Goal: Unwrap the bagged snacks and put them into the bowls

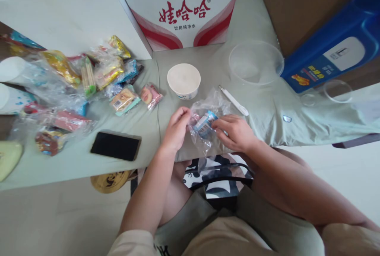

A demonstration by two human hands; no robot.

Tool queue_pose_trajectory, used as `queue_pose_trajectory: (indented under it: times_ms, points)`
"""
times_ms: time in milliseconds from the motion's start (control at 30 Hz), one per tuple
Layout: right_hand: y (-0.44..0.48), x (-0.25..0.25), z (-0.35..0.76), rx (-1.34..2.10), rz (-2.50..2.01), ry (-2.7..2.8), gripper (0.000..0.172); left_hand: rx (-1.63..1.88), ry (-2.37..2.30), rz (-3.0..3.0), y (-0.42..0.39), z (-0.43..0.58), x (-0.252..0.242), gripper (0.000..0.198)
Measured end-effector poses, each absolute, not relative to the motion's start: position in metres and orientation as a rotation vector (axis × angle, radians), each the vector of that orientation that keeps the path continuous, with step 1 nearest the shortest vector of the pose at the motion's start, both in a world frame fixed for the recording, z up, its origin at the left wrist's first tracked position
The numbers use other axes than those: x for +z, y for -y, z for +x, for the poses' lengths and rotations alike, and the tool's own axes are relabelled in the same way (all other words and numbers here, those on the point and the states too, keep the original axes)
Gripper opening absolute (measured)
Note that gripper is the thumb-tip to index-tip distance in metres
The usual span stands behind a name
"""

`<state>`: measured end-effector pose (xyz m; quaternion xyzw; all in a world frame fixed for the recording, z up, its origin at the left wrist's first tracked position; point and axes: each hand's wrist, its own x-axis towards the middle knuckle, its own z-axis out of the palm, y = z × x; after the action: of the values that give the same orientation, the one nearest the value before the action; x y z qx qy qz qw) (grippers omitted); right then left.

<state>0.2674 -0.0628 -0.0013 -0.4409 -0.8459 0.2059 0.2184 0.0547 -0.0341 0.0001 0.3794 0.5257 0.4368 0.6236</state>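
Note:
A clear plastic bag (218, 103) lies crumpled at the front of the cloth-covered table, with a small blue-and-white packet (205, 123) showing in or on it. My left hand (177, 127) pinches the bag's left side. From the right, my right hand (236, 132) has its bent fingers closed at the packet's right end; whether they grip the packet or the film around it is hard to make out. Just behind the bag stands a white paper bowl (184, 79). A white utility knife (233, 100) rests on the cloth to the right.
Several wrapped snacks (103, 69) are heaped at the left, near a black phone (115, 145). At the back stands a white carton (185, 14) with red lettering. A clear plastic tub (256, 64) sits right of the bowl, before a large blue container (332, 46).

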Motion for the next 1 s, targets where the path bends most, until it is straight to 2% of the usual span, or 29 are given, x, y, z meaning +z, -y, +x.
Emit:
queue_pose_trajectory:
  times_ms: [33, 167, 267, 333, 433, 567, 767, 900, 1000]
  points:
    - [0.064, -0.003, 0.265, 0.665, -1.284, 2.251, 0.022, 1.039, -1.129, 0.727, 0.033, 0.057, 0.002, 0.026]
    - [0.064, -0.006, 0.253, 1.175, -1.379, 1.59, 0.053, 1.022, -0.821, 0.476, 0.037, 0.065, 0.016, 0.029]
    - [0.059, -0.005, 0.247, 1.657, -1.212, 1.078, 0.046, 0.895, -0.643, 0.428, 0.045, 0.066, 0.025, 0.031]
    - [0.054, -0.005, 0.245, 1.774, -1.135, 0.881, 0.036, 0.85, -0.567, 0.404, 0.047, 0.065, 0.028, 0.034]
    - [0.048, -0.011, 0.245, 1.691, -1.221, 0.84, 0.03, 0.844, -0.576, 0.326, 0.04, 0.066, 0.025, 0.034]
    - [0.044, -0.026, 0.242, 1.539, -1.407, 1.082, 0.033, 0.884, -0.648, 0.149, 0.021, 0.072, 0.016, 0.037]
    - [0.037, -0.02, 0.25, 1.25, -1.423, 1.268, 0.021, 0.963, -0.648, 0.23, 0.019, 0.054, 0.014, 0.043]
    - [0.023, 0.001, 0.288, 0.884, -1.316, 1.126, 0.03, 1.096, -0.611, 0.248, 0.026, 0.034, 0.014, 0.045]
    - [0.02, 0.014, 0.314, 0.365, -1.323, 1.132, 0.051, 1.034, -0.567, 0.245, 0.029, 0.032, 0.015, 0.043]
